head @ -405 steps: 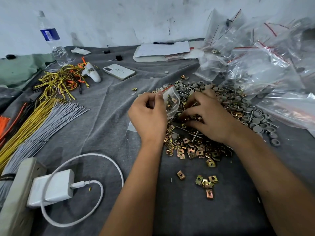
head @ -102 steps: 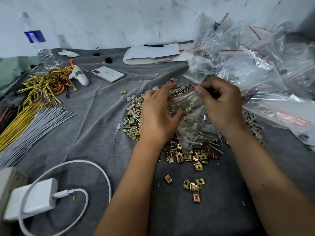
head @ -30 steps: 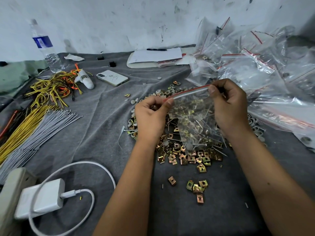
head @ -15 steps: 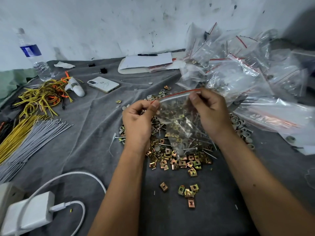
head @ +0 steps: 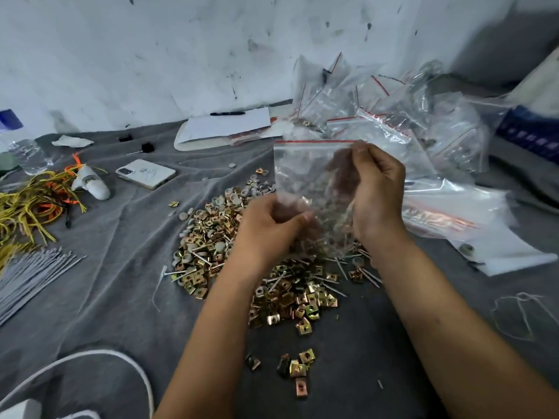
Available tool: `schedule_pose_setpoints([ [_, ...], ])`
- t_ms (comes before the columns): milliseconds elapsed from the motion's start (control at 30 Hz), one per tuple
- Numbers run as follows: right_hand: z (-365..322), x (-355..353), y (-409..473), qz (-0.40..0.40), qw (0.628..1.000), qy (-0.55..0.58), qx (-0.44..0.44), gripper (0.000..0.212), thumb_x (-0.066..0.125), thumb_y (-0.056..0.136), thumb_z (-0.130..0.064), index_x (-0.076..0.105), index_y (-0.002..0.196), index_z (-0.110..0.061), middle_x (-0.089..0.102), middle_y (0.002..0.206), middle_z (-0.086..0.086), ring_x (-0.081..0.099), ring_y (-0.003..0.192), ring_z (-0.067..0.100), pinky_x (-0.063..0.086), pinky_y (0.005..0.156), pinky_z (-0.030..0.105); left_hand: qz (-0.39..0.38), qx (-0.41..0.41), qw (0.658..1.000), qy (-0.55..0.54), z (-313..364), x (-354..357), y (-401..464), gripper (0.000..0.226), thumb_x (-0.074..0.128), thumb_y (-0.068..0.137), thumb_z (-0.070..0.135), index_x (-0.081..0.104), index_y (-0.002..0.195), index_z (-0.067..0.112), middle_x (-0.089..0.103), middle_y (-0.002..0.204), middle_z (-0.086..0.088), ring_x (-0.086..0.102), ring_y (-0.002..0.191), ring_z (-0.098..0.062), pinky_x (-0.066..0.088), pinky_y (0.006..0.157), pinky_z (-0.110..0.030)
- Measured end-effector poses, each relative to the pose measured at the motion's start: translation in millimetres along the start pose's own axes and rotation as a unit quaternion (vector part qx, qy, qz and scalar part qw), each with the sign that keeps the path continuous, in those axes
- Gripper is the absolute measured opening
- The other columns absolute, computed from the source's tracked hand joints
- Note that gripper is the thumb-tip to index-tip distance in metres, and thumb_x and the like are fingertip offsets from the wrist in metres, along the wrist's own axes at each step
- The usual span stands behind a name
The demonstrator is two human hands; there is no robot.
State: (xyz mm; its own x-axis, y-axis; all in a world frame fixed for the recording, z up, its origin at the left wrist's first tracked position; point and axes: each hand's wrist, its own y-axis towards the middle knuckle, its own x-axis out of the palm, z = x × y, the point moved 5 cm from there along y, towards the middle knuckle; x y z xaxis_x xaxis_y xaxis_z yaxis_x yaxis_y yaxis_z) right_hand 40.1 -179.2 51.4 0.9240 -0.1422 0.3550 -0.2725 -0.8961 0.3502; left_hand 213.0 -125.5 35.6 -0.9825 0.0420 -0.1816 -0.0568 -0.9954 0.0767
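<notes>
A clear zip bag (head: 302,173) with a red seal strip stands upright above a pile of brass clip nuts, grey washers and screws (head: 281,279) on the grey cloth. Small hardware shows dimly through its lower part. My right hand (head: 375,192) pinches the bag's upper right side, fingers curled on the plastic. My left hand (head: 269,225) grips the bag's lower left corner, close over the pile.
A heap of more zip bags (head: 423,140) fills the back right. A phone (head: 146,173), a notepad with a pen (head: 227,125), yellow and grey wire bundles (head: 27,237), a water bottle (head: 18,146) and a white charger cable (head: 90,361) lie to the left.
The bag has been lifted and turned upright, seal strip now level on top. My left hand has slid from the top edge down to the lower corner; the view has shifted left.
</notes>
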Motion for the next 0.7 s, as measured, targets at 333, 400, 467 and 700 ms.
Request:
schedule_pose_setpoints([
  [333,-34.6,-92.7,157.7,0.048,0.943,-0.311,0.109,0.039,0.068,0.093,-0.027,0.062,0.126,-0.007,0.069,0.098,0.011,0.068,0.077,0.024,0.057,0.07,0.037,0.18,0.063,0.952,0.238,62.8,105.6,155.1,0.051,0.076,0.094,0.028,0.048,0.131,0.009,0.06,0.125,-0.011,0.058,0.119,-0.031,0.053,0.088,-0.032],
  [400,-43.0,-127.6,159.3,0.057,0.877,-0.467,0.098,0.044,0.071,0.088,-0.032,0.06,0.125,-0.013,0.067,0.117,0.008,0.068,0.097,0.027,0.059,0.084,0.045,0.207,0.113,0.911,0.339,60.9,120.6,157.8,0.068,0.076,0.092,0.029,0.039,0.144,0.006,0.046,0.143,-0.02,0.044,0.131,-0.038,0.042,0.105,-0.043],
  [467,-44.2,-148.6,147.0,-0.003,0.849,-0.52,0.093,0.018,0.073,0.089,-0.025,0.068,0.104,-0.015,0.074,0.105,0.009,0.072,0.092,0.028,0.061,0.083,0.045,0.189,0.22,0.87,0.4,53.1,142.9,148.5,0.052,0.074,0.091,0.021,0.053,0.137,0.008,0.044,0.147,-0.02,0.041,0.135,-0.039,0.043,0.107,-0.049],
  [700,-43.5,-179.5,85.3,-0.239,0.708,-0.657,0.096,0.012,0.081,0.087,-0.022,0.074,0.077,-0.019,0.072,0.069,-0.007,0.063,0.056,0.0,0.041,0.049,0.011,-0.057,0.102,0.829,0.546,-11.9,178.0,166.2,0.061,0.047,0.105,0.044,0.035,0.158,0.017,0.011,0.171,-0.02,0.018,0.155,-0.041,0.021,0.126,-0.053],
])
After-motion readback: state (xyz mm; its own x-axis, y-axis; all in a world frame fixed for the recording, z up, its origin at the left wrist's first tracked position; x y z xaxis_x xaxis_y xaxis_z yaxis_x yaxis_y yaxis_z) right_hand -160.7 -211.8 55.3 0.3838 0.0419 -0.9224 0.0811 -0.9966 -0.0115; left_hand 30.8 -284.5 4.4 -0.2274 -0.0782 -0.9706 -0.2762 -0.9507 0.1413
